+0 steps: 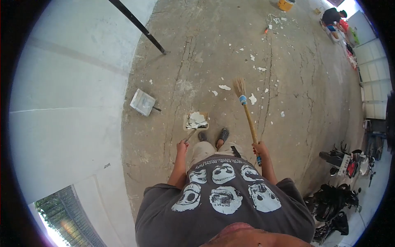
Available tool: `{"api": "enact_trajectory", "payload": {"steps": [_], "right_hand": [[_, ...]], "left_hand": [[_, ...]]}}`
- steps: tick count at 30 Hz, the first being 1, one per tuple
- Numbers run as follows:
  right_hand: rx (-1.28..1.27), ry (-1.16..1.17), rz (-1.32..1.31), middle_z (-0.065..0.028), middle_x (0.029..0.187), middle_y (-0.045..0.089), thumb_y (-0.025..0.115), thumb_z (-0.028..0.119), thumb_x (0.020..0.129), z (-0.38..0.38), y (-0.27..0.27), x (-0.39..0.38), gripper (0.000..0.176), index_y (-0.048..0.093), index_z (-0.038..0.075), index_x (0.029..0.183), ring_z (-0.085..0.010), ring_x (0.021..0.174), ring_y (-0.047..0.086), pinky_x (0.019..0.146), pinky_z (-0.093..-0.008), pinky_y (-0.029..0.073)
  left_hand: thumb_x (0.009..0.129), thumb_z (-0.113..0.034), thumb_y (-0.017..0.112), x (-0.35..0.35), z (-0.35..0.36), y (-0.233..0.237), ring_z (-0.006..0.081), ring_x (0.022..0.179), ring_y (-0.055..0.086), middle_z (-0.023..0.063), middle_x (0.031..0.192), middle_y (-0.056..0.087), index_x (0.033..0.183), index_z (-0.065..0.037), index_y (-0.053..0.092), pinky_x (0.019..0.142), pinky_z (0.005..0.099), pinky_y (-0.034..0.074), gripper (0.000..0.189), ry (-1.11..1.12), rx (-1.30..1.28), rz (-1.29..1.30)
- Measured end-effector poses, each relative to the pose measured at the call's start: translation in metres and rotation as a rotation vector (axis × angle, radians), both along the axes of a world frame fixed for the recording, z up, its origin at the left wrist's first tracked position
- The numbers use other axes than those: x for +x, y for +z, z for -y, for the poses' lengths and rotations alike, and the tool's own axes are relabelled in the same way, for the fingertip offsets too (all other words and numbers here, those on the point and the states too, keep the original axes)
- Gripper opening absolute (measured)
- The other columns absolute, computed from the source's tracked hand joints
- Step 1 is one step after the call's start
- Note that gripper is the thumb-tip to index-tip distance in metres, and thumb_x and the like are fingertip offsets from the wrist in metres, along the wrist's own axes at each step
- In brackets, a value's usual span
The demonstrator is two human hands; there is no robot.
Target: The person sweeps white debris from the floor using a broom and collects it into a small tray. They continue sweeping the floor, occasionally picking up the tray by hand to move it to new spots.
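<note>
My left hand (182, 145) is closed round the handle of a dustpan (187, 127) in front of my feet. White flakes that look like peeled paint (197, 120) are heaped in the pan. In my right hand (259, 148) is the long handle of a straw broom (249, 116), its bristles pointing away from me at the floor. A blue band wraps the broom's neck. Beside the bristles lie more loose white flakes (252, 99), apart from the pan.
A paint tray with a dark handle (142, 102) sits by the left wall. A black pole (144, 31) meets the floor ahead. Farther off stand a yellow bucket (286, 5) and a crouching person (332, 17). Motorcycles (343, 162) line the right side. Cracks run along the concrete floor (222, 49).
</note>
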State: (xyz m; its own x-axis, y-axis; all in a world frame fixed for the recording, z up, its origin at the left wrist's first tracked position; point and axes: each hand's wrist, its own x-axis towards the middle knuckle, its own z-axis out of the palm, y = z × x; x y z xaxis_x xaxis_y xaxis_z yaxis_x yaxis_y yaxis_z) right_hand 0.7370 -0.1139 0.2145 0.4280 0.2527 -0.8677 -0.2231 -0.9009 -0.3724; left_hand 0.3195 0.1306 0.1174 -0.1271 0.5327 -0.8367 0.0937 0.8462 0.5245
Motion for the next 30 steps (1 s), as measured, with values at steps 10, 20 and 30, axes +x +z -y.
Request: {"api": "enact_trajectory", "payload": {"steps": [10, 20, 30], "right_hand": [[-0.008, 0.069, 0.028, -0.0129, 0.076, 0.059, 0.059, 0.021, 0.082, -0.033, 0.027, 0.037, 0.034, 0.051, -0.007, 0.099, -0.0211, 0.058, 0.061, 0.047, -0.0347, 0.050], [-0.155, 0.058, 0.025, -0.0132, 0.077, 0.060, 0.060, 0.024, 0.084, -0.083, 0.058, 0.030, 0.037, 0.052, -0.007, 0.101, -0.0208, 0.058, 0.060, 0.047, -0.0357, 0.050], [-0.101, 0.130, 0.099, -0.0161, 0.075, 0.061, 0.062, 0.025, 0.081, -0.134, 0.073, 0.029, 0.038, 0.052, -0.007, 0.099, -0.0212, 0.058, 0.062, 0.047, -0.0348, 0.049]], "left_hand": [[0.087, -0.016, 0.052, 0.077, -0.081, -0.029, 0.0238, 0.061, 0.060, 0.0181, 0.087, 0.059, 0.096, 0.007, 0.051, 0.056, 0.0352, 0.056, 0.025, 0.078, 0.191, -0.091], [0.087, -0.018, 0.053, 0.116, -0.172, -0.079, 0.0292, 0.075, 0.067, 0.0222, 0.091, 0.062, 0.100, 0.011, 0.054, 0.056, 0.0382, 0.056, 0.032, -0.249, 0.041, -0.197], [0.089, -0.028, 0.053, 0.170, -0.236, -0.054, 0.0372, 0.097, 0.060, 0.0239, 0.102, 0.062, 0.099, 0.005, 0.062, 0.079, 0.0461, 0.048, 0.035, -0.881, 0.098, -0.603]]}}
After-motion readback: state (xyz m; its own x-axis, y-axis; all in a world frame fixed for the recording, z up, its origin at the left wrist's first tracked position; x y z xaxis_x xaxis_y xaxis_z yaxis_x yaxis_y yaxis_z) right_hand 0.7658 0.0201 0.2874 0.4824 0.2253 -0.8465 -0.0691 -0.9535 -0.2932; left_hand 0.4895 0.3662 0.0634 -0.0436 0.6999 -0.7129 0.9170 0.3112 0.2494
